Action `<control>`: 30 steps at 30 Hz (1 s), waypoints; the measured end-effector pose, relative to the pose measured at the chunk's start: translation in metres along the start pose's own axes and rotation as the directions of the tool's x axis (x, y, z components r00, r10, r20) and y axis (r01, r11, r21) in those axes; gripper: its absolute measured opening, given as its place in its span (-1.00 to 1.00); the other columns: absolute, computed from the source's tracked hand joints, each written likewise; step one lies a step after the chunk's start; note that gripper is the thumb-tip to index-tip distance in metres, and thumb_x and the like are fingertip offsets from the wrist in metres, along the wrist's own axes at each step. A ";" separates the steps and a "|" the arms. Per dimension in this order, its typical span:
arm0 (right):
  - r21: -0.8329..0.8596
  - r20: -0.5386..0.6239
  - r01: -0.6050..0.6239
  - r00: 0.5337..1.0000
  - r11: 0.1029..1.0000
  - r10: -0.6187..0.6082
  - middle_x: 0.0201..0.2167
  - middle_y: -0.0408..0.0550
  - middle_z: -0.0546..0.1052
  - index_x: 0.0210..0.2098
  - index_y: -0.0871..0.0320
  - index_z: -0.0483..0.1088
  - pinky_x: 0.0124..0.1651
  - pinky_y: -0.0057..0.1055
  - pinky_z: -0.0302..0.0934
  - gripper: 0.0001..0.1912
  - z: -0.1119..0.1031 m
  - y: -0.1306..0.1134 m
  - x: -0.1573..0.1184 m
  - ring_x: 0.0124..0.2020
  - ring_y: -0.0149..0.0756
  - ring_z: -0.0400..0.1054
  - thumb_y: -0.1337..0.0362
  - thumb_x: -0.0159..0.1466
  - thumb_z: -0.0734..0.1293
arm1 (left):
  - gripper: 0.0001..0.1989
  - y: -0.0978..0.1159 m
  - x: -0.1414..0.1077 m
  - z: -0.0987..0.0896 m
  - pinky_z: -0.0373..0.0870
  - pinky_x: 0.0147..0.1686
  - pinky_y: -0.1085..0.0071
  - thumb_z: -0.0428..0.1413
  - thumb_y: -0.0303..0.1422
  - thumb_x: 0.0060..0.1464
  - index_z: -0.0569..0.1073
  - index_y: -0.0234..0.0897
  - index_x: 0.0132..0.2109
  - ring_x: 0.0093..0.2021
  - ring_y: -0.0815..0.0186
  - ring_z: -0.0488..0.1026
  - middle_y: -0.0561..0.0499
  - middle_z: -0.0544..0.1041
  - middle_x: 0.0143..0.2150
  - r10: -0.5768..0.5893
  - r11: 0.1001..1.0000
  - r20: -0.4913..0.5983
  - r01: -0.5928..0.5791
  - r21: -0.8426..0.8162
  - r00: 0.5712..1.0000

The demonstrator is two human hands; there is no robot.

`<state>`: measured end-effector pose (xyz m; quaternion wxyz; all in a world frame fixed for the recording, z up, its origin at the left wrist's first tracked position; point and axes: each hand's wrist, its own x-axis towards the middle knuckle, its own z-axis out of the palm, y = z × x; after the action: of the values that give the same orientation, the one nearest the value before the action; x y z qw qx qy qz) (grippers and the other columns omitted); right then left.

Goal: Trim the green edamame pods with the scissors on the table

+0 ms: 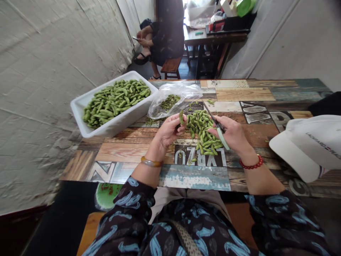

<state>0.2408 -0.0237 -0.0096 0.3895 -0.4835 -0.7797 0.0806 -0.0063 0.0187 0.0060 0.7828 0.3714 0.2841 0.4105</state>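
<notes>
Single head-worn view — lens above the wearer's lap (186, 195), facing forward and tilted down over the worktop (245, 94). Field wide: patterned sleeves (128, 209) enter at the bottom edge, close to the lens; left hand (170, 129) and right hand (231, 129) near, mid-frame. Farther off, along the top edge — seated person (169, 32), back table (193, 37). Left wall (53, 71) and right wall (293, 46) flank.

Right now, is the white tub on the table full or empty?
The white tub is well filled, not empty: heaped green pods hide its floor, though some bare inner wall shows.
</notes>
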 end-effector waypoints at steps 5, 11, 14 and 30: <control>0.003 0.009 -0.002 1.000 1.000 0.002 -0.32 0.03 0.56 0.04 0.16 0.46 -0.17 -0.19 0.40 -0.53 0.000 0.000 0.000 -0.29 -0.11 0.47 -0.01 0.28 0.36 | -0.76 0.003 0.000 -0.002 -0.09 -0.66 0.61 0.31 -0.33 -0.08 0.43 -0.34 -0.33 -0.64 0.58 0.08 0.17 0.22 -0.55 0.024 0.999 -0.048 -0.022 0.036 0.999; -0.004 -0.005 -0.001 1.000 1.000 0.001 -0.29 0.05 0.57 0.02 0.16 0.46 -0.14 -0.19 0.40 -0.56 0.000 0.000 0.001 -0.26 -0.11 0.48 0.00 0.29 0.36 | -0.81 0.024 -0.002 -0.018 -0.17 -0.68 0.57 0.24 -0.29 -0.01 0.46 -0.34 -0.33 -0.66 0.55 0.03 0.18 0.18 -0.59 0.271 0.933 -0.279 -0.180 0.312 0.921; -0.007 -0.002 0.005 1.000 1.000 -0.005 -0.28 0.04 0.58 0.02 0.15 0.46 -0.13 -0.19 0.40 -0.58 0.000 0.000 0.001 -0.25 -0.10 0.48 0.02 0.29 0.37 | -0.88 0.025 0.002 -0.023 -0.14 -0.66 0.55 0.17 -0.31 0.05 0.45 -0.29 -0.31 -0.67 0.53 -0.01 0.21 0.12 -0.62 0.494 0.831 -0.410 -0.278 0.482 0.767; -0.045 0.034 -0.003 0.999 0.999 0.004 -0.29 0.03 0.57 0.02 0.16 0.46 -0.14 -0.20 0.39 -0.59 0.002 0.000 -0.001 -0.26 -0.11 0.48 0.05 0.28 0.36 | -0.91 -0.032 -0.002 0.024 0.31 -0.22 0.31 0.10 -0.38 0.12 0.46 -0.28 -0.23 -0.15 0.15 0.47 -0.14 0.54 -0.18 0.143 -0.195 0.026 0.003 0.981 0.989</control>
<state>0.2396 -0.0239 -0.0119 0.3651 -0.4920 -0.7871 0.0722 0.0249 -0.0037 -0.0066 0.1725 0.8350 0.5126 0.1016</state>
